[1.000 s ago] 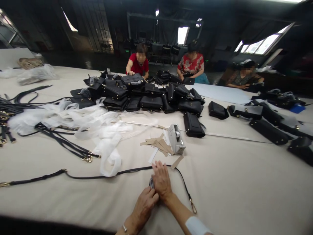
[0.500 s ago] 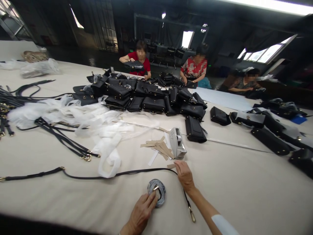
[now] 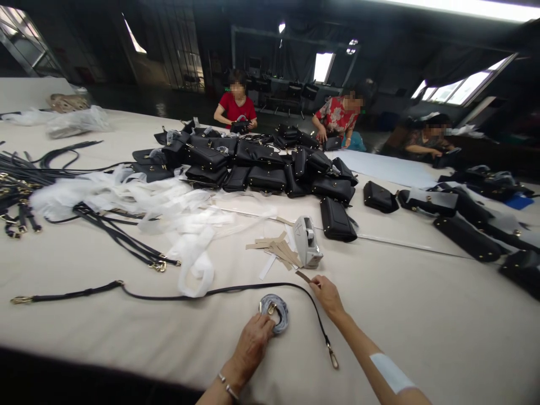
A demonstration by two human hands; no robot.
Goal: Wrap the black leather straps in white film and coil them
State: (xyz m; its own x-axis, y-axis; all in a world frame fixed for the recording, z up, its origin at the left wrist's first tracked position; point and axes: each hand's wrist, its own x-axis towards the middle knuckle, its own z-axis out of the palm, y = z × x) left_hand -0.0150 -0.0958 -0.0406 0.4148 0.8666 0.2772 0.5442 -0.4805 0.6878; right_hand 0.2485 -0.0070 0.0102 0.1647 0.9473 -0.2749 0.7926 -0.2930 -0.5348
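My left hand (image 3: pixel 253 340) grips the near left edge of a coiled strap (image 3: pixel 282 322) wrapped in greyish film, with a gold clasp in its middle. Between the fingertips of my right hand (image 3: pixel 328 295) is a brown paper strip (image 3: pixel 302 276), pointing up and left. A long black strap (image 3: pixel 248 287) with gold clasps at its ends lies across the table behind the coil and curves down under or beside my right hand. Just beyond that hand stands a grey tape dispenser (image 3: pixel 307 242), with a pile of paper strips (image 3: pixel 276 250) at its left.
Black bags (image 3: pixel 265 179) are heaped across the middle, more at right. White wrapping material (image 3: pixel 196 247) and bundled black straps (image 3: pixel 122 239) lie left. Three people sit at the far side; one, in a red top (image 3: pixel 237 108), handles a black bag.
My right hand has lifted the paper strip and moved slightly right with it. My left fingers have shifted from the coil's middle to its edge. The camera view has shifted a little.
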